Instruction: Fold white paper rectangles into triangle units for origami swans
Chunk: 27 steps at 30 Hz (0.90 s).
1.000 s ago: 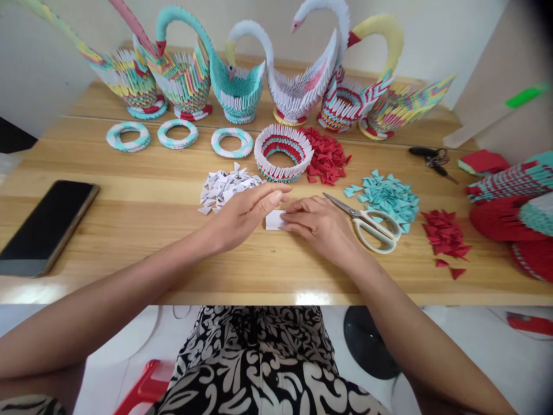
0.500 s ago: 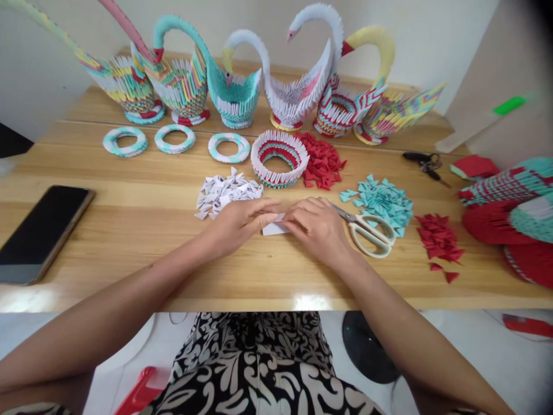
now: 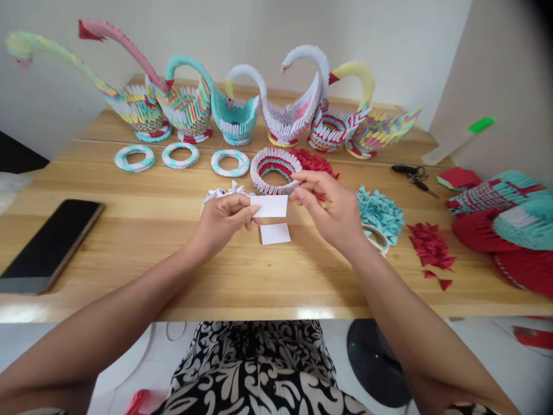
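My left hand (image 3: 224,220) pinches the left end of a small white paper strip (image 3: 273,206), held up over the table. My right hand (image 3: 332,210) is by the strip's right end, its thumb and forefinger apart and seemingly off the paper. Below the strip, a white rectangle of paper (image 3: 275,234) lies flat on the wood. Behind my left hand is a heap of white folded paper pieces (image 3: 233,189), partly covered. My right hand and wrist hide most of the scissors; one cream handle (image 3: 382,245) shows.
Paper swans (image 3: 235,118) line the back, with paper rings (image 3: 135,158) and a round paper basket (image 3: 276,170) before them. Turquoise pieces (image 3: 380,213) and red pieces (image 3: 432,246) lie to the right, near keys (image 3: 417,176). A phone (image 3: 52,245) rests at the left.
Both hands have risen off the table, my left one lifting the paper strip. The right hand has come up, its fingers parted. The white rectangle underneath is now uncovered. The view has tilted up.
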Available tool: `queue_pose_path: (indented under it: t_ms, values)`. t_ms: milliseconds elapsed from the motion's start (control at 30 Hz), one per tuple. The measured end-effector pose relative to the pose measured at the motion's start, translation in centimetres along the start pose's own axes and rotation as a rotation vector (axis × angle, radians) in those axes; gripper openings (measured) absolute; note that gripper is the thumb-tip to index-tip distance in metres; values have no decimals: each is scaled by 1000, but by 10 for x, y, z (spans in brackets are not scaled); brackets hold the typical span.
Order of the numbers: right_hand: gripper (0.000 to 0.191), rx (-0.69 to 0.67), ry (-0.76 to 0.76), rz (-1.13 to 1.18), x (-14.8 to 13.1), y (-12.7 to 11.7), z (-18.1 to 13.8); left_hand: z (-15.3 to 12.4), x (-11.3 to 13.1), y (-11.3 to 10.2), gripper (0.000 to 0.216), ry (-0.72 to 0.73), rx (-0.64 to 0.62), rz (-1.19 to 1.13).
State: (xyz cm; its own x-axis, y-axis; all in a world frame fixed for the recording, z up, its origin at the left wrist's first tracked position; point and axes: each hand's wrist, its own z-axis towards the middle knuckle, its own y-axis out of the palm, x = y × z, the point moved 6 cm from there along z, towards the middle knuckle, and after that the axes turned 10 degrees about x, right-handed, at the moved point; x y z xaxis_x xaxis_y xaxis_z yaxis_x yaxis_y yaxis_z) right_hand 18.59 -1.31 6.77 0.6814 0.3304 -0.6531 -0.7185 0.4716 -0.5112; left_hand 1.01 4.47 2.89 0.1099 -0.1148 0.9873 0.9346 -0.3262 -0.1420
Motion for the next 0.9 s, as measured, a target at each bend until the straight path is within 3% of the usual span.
queue_pose_path:
  t_ms: [200,433,667,900]
  values:
    - [21,37,-164,-18,3,8,-7,3,-9,0,20,-161,-5,-174]
    - [11,-59,-342,24,0,15,-19,-1,-11,8,21,-123,-99,-143]
    - [5,-70,-247,143,-1,17,-18,-1,-10,11,16,-59,-119,-145]
    - [5,19,58,245,14,17,-18,-4,-6,16,19,-8,-205,-24]
